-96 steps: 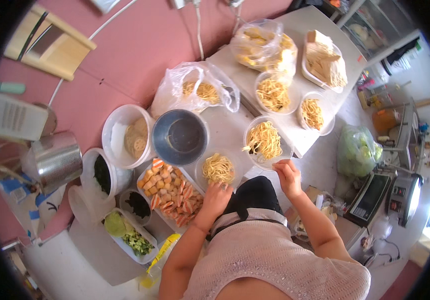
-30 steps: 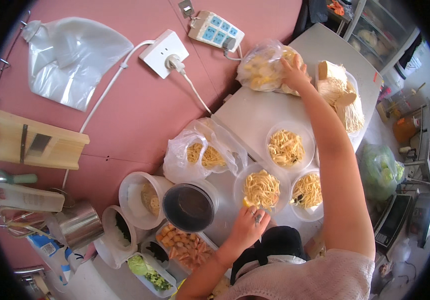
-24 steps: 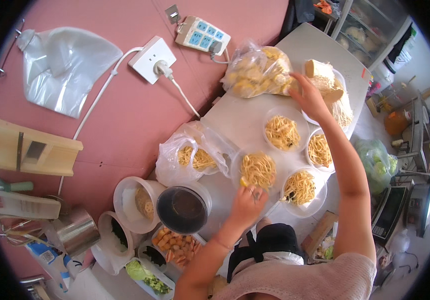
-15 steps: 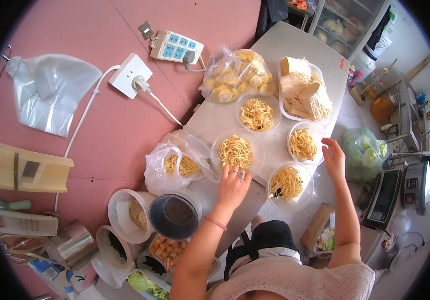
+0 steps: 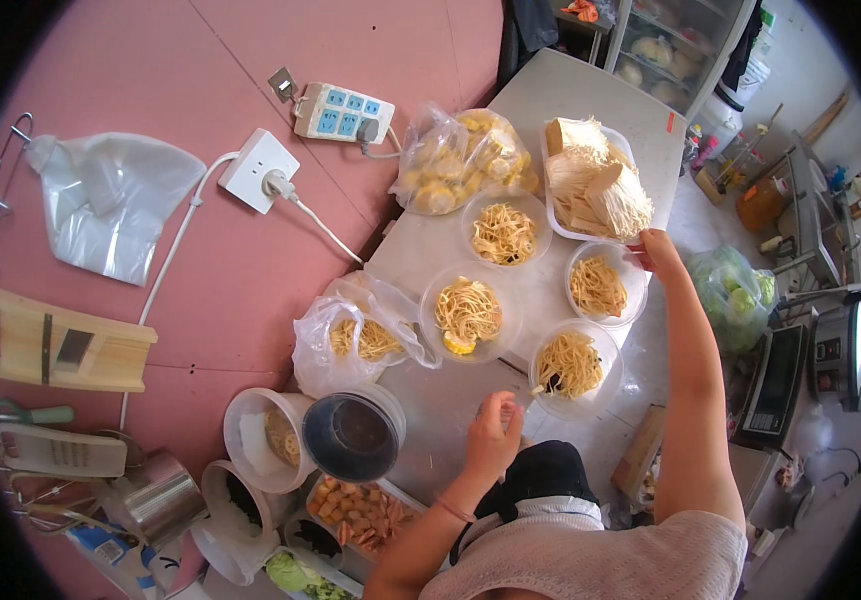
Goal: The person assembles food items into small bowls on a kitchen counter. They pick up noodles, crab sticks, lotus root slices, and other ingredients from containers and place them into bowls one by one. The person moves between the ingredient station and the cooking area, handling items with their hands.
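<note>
On the grey table (image 5: pixel 540 90), near its edge, sits a noodle bowl (image 5: pixel 598 287); the right hand (image 5: pixel 654 252) bends by the rim, grip unclear to me; a nudge could spill it. The left hand (image 5: pixel 493 440) curls, contents unseen.

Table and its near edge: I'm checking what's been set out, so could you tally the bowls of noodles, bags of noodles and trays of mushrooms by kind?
Clear bowls of noodles: 4
Plastic bag of noodles: 1
White tray of pale mushrooms: 1
Total: 6
</note>
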